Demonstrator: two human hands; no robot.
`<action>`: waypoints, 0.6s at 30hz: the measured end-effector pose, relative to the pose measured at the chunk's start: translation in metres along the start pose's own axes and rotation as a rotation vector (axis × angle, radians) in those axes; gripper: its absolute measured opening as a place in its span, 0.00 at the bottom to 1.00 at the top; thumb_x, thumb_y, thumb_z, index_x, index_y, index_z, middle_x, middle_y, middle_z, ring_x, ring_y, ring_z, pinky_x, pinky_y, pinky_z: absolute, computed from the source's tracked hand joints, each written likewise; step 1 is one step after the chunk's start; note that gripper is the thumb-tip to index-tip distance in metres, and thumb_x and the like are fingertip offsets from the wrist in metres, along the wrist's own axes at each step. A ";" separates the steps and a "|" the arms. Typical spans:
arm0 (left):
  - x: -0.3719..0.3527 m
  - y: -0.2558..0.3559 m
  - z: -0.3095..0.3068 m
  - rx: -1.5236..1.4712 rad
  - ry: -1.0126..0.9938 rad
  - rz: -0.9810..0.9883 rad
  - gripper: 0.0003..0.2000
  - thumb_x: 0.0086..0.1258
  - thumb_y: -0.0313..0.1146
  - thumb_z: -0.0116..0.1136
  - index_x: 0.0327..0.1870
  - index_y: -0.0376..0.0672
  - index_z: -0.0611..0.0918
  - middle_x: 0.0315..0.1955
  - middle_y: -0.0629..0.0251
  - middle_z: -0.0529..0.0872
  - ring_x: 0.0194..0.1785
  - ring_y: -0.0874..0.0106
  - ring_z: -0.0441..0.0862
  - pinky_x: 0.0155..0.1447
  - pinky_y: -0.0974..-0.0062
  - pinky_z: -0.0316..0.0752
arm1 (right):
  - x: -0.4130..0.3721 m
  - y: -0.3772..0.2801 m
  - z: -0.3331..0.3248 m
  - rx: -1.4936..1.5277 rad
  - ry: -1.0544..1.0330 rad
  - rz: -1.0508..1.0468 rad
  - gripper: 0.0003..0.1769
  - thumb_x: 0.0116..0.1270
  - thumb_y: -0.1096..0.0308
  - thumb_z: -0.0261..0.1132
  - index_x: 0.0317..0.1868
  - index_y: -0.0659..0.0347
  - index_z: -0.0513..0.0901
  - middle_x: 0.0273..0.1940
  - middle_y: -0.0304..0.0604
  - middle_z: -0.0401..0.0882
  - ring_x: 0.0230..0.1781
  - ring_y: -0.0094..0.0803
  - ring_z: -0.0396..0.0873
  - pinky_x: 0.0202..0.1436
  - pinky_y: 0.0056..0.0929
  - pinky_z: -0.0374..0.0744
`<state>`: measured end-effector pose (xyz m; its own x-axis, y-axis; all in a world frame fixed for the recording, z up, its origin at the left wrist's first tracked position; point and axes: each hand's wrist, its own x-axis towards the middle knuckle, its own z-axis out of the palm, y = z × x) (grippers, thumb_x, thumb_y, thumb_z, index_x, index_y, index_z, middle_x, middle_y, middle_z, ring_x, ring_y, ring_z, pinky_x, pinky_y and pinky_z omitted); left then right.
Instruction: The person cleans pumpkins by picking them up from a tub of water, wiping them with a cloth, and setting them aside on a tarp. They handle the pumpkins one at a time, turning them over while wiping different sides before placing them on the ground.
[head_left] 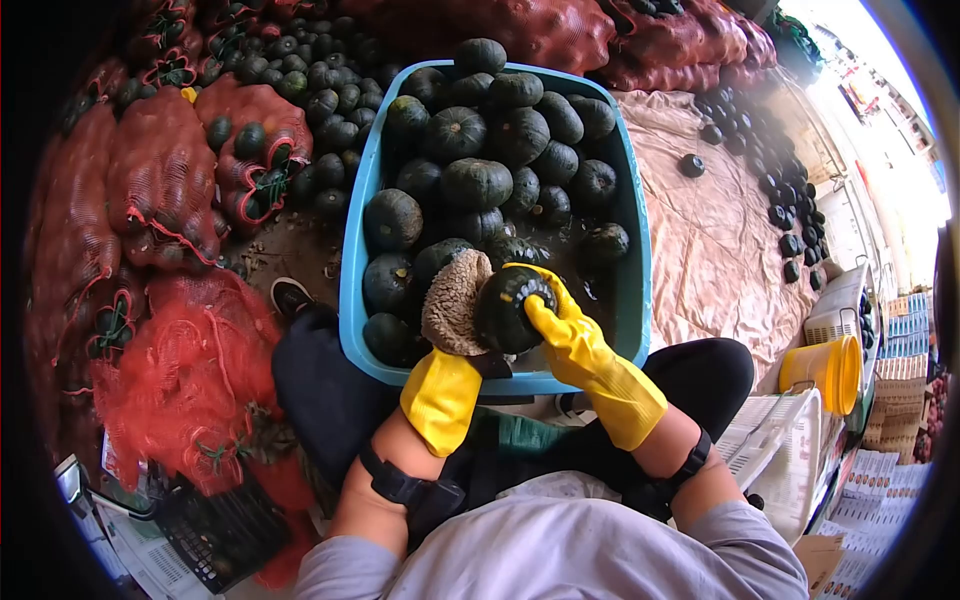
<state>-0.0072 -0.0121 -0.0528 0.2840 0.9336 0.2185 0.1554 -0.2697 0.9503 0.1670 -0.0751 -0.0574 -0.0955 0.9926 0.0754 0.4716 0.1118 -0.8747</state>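
My right hand (565, 325), in a yellow rubber glove, grips a dark green kabocha squash (503, 318) over the near side of the blue tub (361, 235). Pressed against the left of that squash is a brown, rough-textured cloth (457, 302). My left hand (441, 400), also gloved in yellow, holds this cloth; its fingers are hidden under it. Inside the tub lie several more squashes (478, 184), piled toward the far end, with some water showing near the right side.
Red mesh sacks (165, 170) full of produce stand at left, beside loose squashes (325, 105). An empty-looking red net (195, 370) lies nearer me. Rightward are a tan sheet (690, 230) with squashes along its edge, a yellow bucket (822, 373) and white crates (765, 445).
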 end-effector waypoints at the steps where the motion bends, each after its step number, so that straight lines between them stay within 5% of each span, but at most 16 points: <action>1: -0.001 0.003 0.001 0.021 0.017 -0.007 0.30 0.52 0.34 0.79 0.59 0.45 0.80 0.51 0.52 0.87 0.59 0.47 0.85 0.66 0.55 0.80 | -0.001 0.006 0.010 -0.006 0.077 -0.014 0.41 0.63 0.71 0.80 0.75 0.57 0.74 0.71 0.57 0.76 0.68 0.49 0.81 0.70 0.41 0.82; 3: -0.004 0.015 0.005 0.128 0.053 -0.023 0.30 0.53 0.34 0.79 0.59 0.45 0.80 0.51 0.52 0.87 0.59 0.47 0.85 0.66 0.55 0.80 | -0.004 0.018 0.029 -0.021 0.231 -0.041 0.40 0.64 0.72 0.79 0.76 0.57 0.74 0.70 0.54 0.77 0.68 0.45 0.81 0.70 0.40 0.82; 5: -0.004 0.024 0.005 0.242 0.060 -0.026 0.29 0.53 0.34 0.79 0.59 0.45 0.80 0.51 0.51 0.87 0.59 0.47 0.84 0.66 0.55 0.80 | 0.015 -0.004 0.031 0.862 0.300 0.268 0.40 0.64 0.71 0.79 0.76 0.57 0.74 0.70 0.54 0.77 0.68 0.45 0.80 0.70 0.41 0.81; 7: -0.003 0.025 0.003 0.298 0.058 0.024 0.29 0.53 0.34 0.79 0.58 0.45 0.80 0.51 0.51 0.87 0.59 0.46 0.84 0.66 0.55 0.80 | 0.019 -0.010 0.004 0.013 0.168 0.096 0.44 0.65 0.66 0.78 0.79 0.58 0.69 0.70 0.54 0.76 0.68 0.40 0.78 0.76 0.39 0.75; 9: -0.005 0.010 0.005 0.266 0.109 0.131 0.28 0.56 0.36 0.77 0.58 0.44 0.80 0.51 0.53 0.87 0.59 0.48 0.85 0.65 0.55 0.80 | 0.019 -0.033 -0.010 0.087 0.045 0.187 0.48 0.63 0.65 0.80 0.82 0.57 0.67 0.71 0.54 0.75 0.71 0.41 0.77 0.78 0.39 0.73; 11: -0.007 -0.006 0.007 -0.114 0.098 0.009 0.24 0.60 0.36 0.74 0.57 0.43 0.79 0.51 0.54 0.87 0.58 0.51 0.85 0.64 0.57 0.81 | 0.015 -0.046 -0.016 0.119 0.006 0.134 0.51 0.61 0.66 0.81 0.83 0.57 0.66 0.74 0.53 0.73 0.74 0.41 0.75 0.80 0.40 0.71; 13: 0.000 -0.020 0.010 -0.841 0.025 -0.345 0.20 0.66 0.36 0.70 0.56 0.42 0.79 0.51 0.57 0.87 0.57 0.56 0.86 0.63 0.59 0.81 | 0.013 -0.049 -0.017 0.124 -0.006 0.061 0.54 0.60 0.66 0.81 0.84 0.58 0.64 0.76 0.52 0.72 0.77 0.41 0.72 0.82 0.40 0.68; 15: 0.005 -0.030 0.009 -0.401 -0.036 0.025 0.11 0.76 0.35 0.61 0.53 0.44 0.78 0.50 0.60 0.86 0.57 0.63 0.86 0.65 0.63 0.81 | 0.013 -0.047 -0.016 0.106 -0.004 -0.040 0.56 0.59 0.67 0.82 0.85 0.58 0.63 0.77 0.51 0.70 0.80 0.40 0.68 0.84 0.40 0.65; 17: 0.008 0.022 -0.010 0.342 -0.044 0.175 0.09 0.79 0.35 0.58 0.53 0.45 0.77 0.49 0.61 0.86 0.57 0.65 0.86 0.66 0.65 0.81 | 0.016 -0.038 -0.011 0.202 0.023 -0.066 0.57 0.56 0.68 0.83 0.85 0.59 0.63 0.78 0.51 0.69 0.81 0.40 0.66 0.85 0.40 0.63; 18: 0.008 0.023 -0.008 -0.104 -0.077 0.008 0.12 0.77 0.38 0.60 0.54 0.45 0.76 0.49 0.61 0.86 0.57 0.64 0.86 0.67 0.65 0.82 | 0.017 -0.040 -0.011 0.175 0.029 -0.078 0.58 0.56 0.68 0.83 0.85 0.59 0.63 0.78 0.51 0.69 0.81 0.40 0.67 0.85 0.40 0.63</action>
<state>-0.0091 -0.0094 -0.0276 0.3572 0.9095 0.2127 0.0554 -0.2479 0.9672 0.1563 -0.0620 -0.0155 -0.0995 0.9825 0.1573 0.3038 0.1805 -0.9355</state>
